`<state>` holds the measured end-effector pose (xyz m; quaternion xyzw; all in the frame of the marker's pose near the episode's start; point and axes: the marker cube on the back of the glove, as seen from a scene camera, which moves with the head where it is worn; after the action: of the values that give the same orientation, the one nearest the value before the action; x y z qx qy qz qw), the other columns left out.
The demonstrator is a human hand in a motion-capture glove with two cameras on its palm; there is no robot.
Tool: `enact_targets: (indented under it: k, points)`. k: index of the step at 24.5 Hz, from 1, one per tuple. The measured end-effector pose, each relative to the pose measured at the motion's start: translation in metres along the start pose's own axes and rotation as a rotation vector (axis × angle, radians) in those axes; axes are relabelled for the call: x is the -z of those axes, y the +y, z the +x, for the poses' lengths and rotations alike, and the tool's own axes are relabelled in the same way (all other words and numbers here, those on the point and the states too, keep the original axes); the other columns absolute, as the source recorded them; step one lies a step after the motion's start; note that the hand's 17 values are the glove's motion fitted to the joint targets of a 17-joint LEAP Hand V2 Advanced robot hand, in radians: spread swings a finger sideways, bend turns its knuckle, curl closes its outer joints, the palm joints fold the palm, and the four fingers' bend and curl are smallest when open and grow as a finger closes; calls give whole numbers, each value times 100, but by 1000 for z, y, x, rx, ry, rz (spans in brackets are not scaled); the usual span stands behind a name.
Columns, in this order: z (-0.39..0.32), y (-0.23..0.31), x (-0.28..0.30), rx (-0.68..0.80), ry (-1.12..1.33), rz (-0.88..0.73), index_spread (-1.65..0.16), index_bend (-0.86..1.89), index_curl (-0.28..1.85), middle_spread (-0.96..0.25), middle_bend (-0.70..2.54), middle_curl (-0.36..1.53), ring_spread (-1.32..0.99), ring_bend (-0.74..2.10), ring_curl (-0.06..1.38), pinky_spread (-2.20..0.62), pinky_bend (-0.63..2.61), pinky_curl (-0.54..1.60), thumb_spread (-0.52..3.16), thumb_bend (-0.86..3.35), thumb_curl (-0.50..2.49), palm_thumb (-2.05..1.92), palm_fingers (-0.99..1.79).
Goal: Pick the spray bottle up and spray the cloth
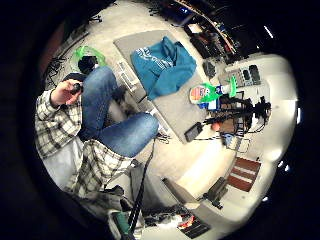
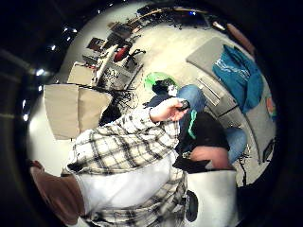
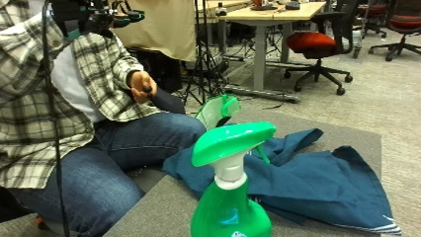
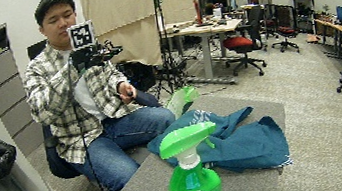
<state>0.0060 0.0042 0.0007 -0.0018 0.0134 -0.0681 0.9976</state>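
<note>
The person wears a long-sleeved plaid shirt [image 3: 39, 98] in cream, grey and black checks, left unbuttoned over a plain white T-shirt [image 3: 69, 81]. The shirt sleeves [image 3: 108, 64] reach the wrists, ending in buttoned cuffs just behind each hand. The trousers are blue denim jeans [image 3: 125, 148]. The right hand [image 4: 88, 56] is covered by a black glove fitted with black straps.

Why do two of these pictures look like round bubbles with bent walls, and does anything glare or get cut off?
Palm views: wide-angle lenses bend the floor and grey table; ceiling lights glare at the rims. Outside view: the green spray bottle sits so near that its base is cut off, with the blue cloth behind. Wide outside view: even light, mild bending at the edges.
</note>
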Motion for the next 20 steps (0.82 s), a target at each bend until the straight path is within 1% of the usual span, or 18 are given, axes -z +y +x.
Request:
enact_targets:
  k: [4,9,13,18,20]
  points:
    - [-3,-3,-1,-83,7,2,-23,22,11,-5,20,8,5,24,7,9,33,8,57,33,15,52,26]
    - [0,-3,-3,-66,67,5,-28,20,16,-7,19,12,7,24,10,12,34,11,79,33,21,55,24]
    - [1,-1,-4,-15,81,1,-31,19,19,-7,19,15,8,24,12,14,35,12,90,31,25,56,23]
    - [7,-6,-12,-150,13,-8,-32,18,22,-8,18,17,8,24,14,15,35,13,99,29,29,57,22]
    - [14,-7,-19,-180,-13,-20,-32,18,23,-7,18,18,8,25,15,15,36,14,102,28,30,58,21]
